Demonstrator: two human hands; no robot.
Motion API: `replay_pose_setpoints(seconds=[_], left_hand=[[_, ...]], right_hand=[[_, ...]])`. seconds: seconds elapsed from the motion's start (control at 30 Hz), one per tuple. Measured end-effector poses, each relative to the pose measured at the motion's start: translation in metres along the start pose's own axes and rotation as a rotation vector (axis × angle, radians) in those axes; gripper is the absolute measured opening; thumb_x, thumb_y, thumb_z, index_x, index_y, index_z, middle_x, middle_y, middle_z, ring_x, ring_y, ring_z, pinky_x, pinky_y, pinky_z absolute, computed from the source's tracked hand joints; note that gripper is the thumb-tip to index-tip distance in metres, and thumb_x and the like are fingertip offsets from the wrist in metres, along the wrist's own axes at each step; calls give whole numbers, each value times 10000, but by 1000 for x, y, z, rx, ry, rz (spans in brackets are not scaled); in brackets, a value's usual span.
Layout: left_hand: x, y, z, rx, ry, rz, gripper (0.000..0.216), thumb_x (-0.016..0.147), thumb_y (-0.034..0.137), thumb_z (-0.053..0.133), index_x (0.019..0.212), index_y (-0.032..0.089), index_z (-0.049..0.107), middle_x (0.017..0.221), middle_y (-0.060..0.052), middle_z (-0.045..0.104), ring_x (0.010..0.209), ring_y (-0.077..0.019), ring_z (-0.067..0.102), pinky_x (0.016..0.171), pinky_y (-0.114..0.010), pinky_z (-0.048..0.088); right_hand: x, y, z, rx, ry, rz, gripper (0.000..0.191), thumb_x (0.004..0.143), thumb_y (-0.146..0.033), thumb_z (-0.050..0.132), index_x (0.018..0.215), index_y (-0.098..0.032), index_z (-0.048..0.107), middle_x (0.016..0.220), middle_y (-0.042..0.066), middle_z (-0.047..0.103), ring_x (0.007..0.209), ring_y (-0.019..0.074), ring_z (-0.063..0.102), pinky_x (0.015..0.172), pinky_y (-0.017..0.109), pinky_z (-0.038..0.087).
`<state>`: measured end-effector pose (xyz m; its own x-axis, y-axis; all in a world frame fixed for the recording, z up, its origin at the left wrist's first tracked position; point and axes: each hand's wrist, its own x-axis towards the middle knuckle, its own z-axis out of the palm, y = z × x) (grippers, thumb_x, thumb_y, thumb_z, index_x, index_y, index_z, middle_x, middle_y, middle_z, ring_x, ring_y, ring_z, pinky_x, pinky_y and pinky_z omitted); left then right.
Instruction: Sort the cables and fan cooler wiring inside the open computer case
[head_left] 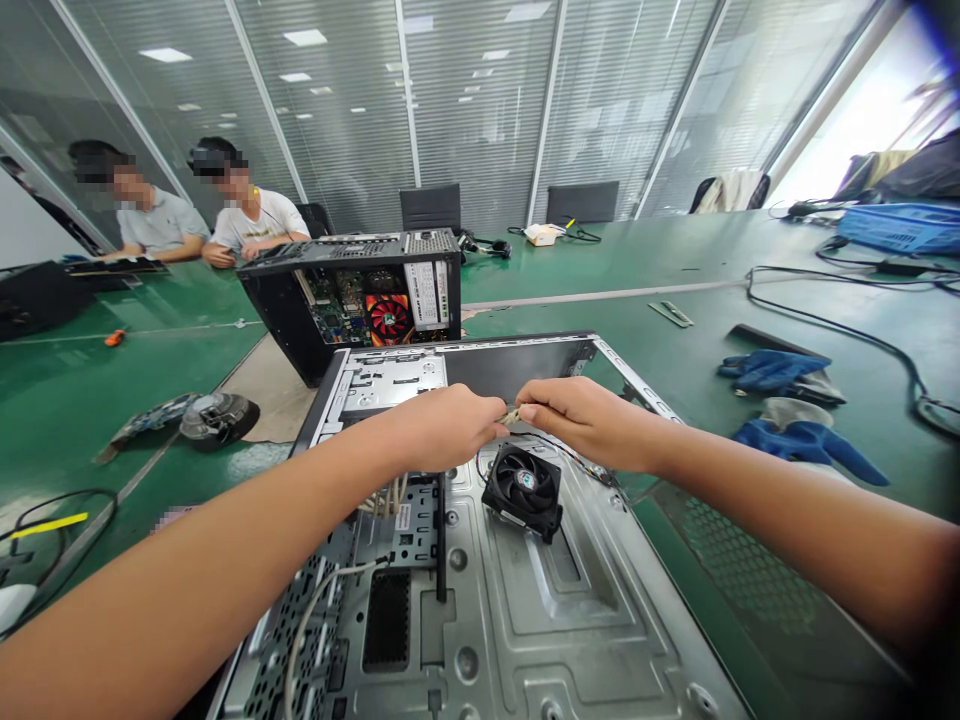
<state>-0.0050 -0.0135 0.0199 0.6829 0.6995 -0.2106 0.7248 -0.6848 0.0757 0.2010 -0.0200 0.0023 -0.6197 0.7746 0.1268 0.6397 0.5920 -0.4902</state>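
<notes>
Beige cable [513, 416] pinched in both hands [450, 428] [585, 420], close together; forearms [247, 540] [780, 495] angled inward over metal case [517, 610].

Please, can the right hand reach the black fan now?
Probably yes: the black fan lies close to the right hand with its top uncovered, though the fingers pinch a pale cable.

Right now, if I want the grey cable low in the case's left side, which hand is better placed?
Probably your left hand: the grey cable lies on its side, while the right hand would cross past the black fan. Both seem to pinch a pale cable.
</notes>
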Motion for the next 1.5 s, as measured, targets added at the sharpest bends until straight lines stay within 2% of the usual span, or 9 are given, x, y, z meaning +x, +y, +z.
replay_pose_setpoints(seconds=[0.2,0.4,0.83,1.0,1.27,1.5], left_hand=[[1,-2,-1,-6,6,3,401,958,441,271,929,186,580,743,-82,614,588,-177,503,569,-296,338],[2,-5,0,1,-8,27,404,958,439,260,914,184,571,727,-73,597,585,-170,482,562,-294,319],[2,-1,2,30,14,-18,391,945,460,292,942,192,577,722,-79,606,568,-175,507,531,-292,310],[3,-2,2,18,27,-6,388,952,447,276,905,193,566,705,-68,593,553,-165,481,525,-292,296],[3,-4,0,-45,26,109,394,968,431,260,847,182,540,704,-41,580,591,-155,485,550,-286,313],[3,-3,0,-17,30,57,382,960,413,283,859,187,574,698,-57,595,588,-167,489,571,-300,312]], right_hand=[[0,2,1,48,91,0,195,895,-349,491,925,-172,568,709,-6,554,612,115,427,589,261,317],[0,3,2,38,100,-17,193,886,-340,515,951,-169,576,732,1,575,636,118,454,615,263,330],[1,2,0,16,-13,27,295,937,-354,374,881,-162,591,701,4,565,621,123,443,610,264,319],[0,2,1,27,40,37,247,919,-354,428,920,-165,587,685,-8,551,605,116,424,584,258,312],[0,4,1,22,103,-60,187,875,-314,530,959,-164,604,781,16,599,672,124,483,642,263,356],[0,3,0,33,60,-17,227,911,-323,454,938,-160,609,774,20,610,662,123,479,628,263,346]])
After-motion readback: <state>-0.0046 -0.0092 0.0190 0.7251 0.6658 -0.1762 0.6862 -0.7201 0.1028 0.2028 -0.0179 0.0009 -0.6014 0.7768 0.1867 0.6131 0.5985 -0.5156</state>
